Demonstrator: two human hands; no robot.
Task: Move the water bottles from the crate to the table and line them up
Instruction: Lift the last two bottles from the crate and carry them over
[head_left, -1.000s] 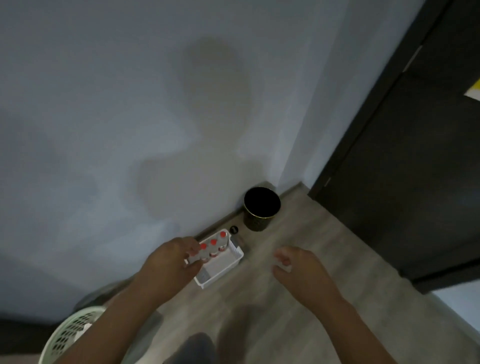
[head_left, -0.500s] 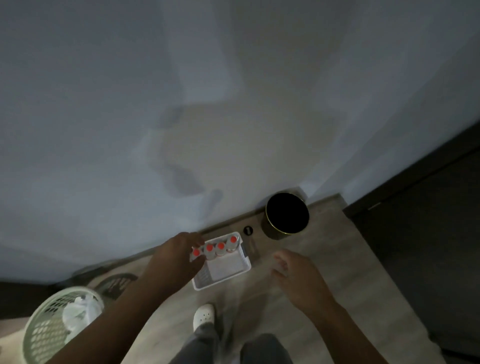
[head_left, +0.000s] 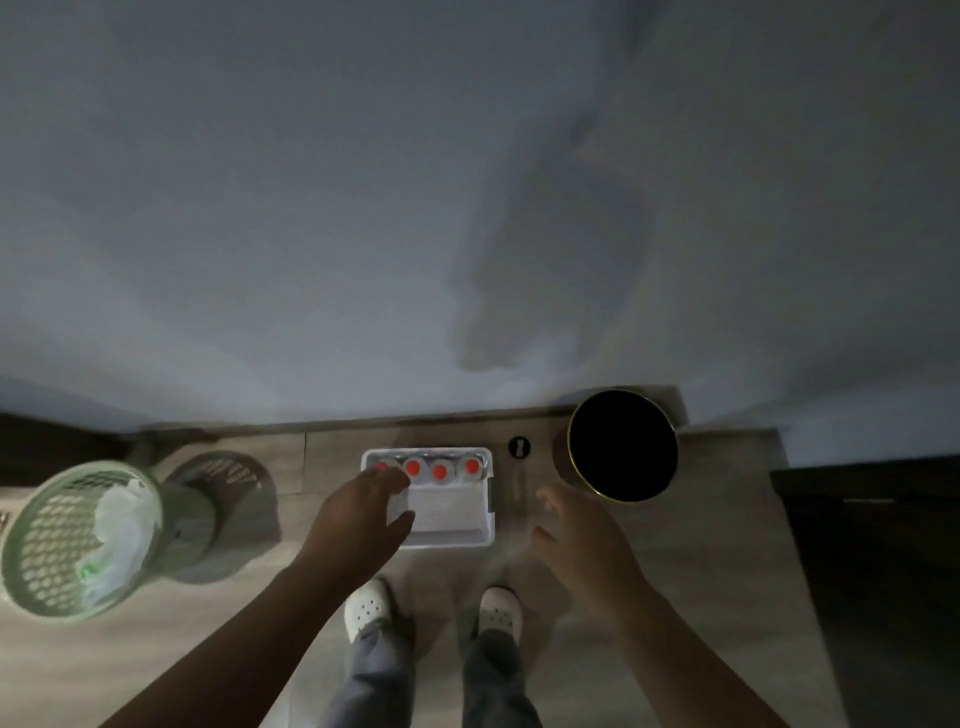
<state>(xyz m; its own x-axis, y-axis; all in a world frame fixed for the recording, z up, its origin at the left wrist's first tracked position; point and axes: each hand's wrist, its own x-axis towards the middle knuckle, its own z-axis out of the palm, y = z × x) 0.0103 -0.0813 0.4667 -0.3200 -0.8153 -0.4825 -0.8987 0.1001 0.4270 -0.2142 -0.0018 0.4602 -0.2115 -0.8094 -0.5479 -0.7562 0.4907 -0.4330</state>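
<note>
Seen from above, a person stands on the wood-look floor (head_left: 701, 519) over a white rectangular plastic crate (head_left: 491, 499) at centre frame, where four clear water bottles with red caps (head_left: 439, 472) stand in a row along its far wall. The left hand (head_left: 363, 514) arches over the leftmost bottle, thumb spread; whether it grips yet cannot be told. The right hand (head_left: 576, 535) hovers released just right of the crate, holding nothing. A pale green perforated basket (head_left: 21, 525) lies at left, a round black bin (head_left: 623, 447) at upper right. The first pick-up appears in hand; next comes a firm hold, a straight lift, and a carry to a bench out of frame.
</note>
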